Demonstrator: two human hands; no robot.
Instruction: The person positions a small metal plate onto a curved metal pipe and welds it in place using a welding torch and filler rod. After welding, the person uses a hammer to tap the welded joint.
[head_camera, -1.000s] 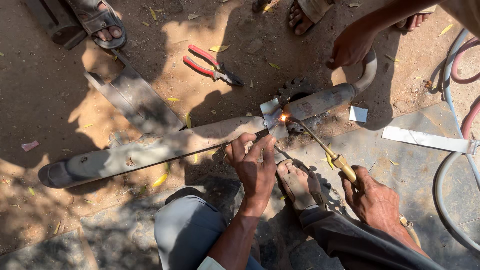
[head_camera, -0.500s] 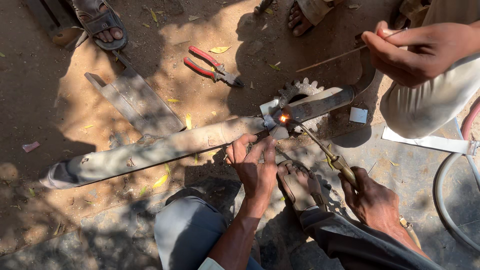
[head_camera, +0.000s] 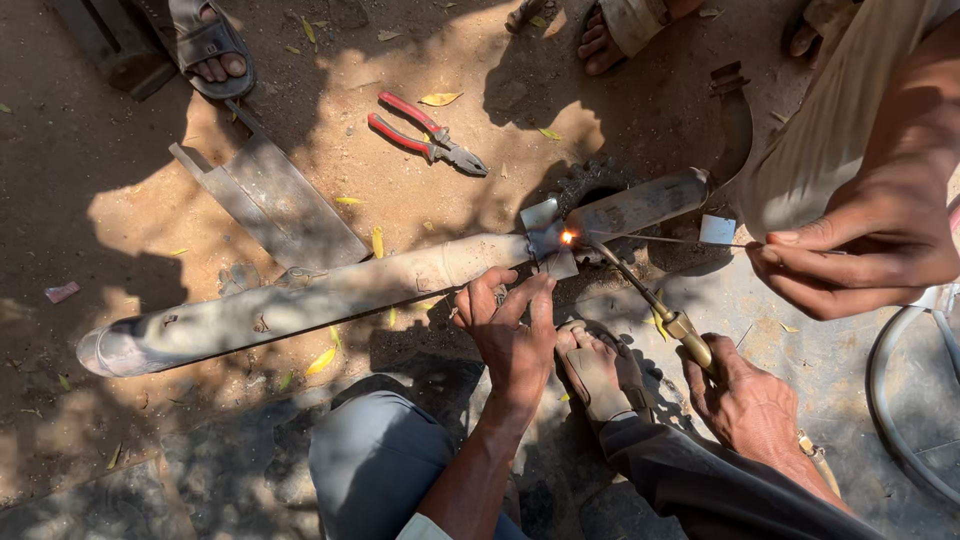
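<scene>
A long grey metal pipe (head_camera: 300, 305) lies across the dirt, joined by a small metal patch (head_camera: 545, 235) to a shorter pipe piece (head_camera: 640, 205). My left hand (head_camera: 510, 330) presses its fingertips on the pipe beside the patch. My right hand (head_camera: 745, 400) grips a brass torch (head_camera: 640, 295) whose flame (head_camera: 567, 237) burns at the patch. Another person's hand (head_camera: 870, 250) at the right pinches a thin rod (head_camera: 660, 240) that reaches to the flame.
Red-handled pliers (head_camera: 425, 135) and a flat metal blade (head_camera: 275, 205) lie on the dirt beyond the pipe. A toothed gear (head_camera: 590, 185) sits behind the joint. My bare foot (head_camera: 595, 370) is under the torch. Sandalled feet (head_camera: 210, 45) stand at the top. A wheel rim (head_camera: 900, 420) is at the right.
The other person's hand has come down from the upper right and brought the thin rod to the flame. My hands and the torch stay almost where they were.
</scene>
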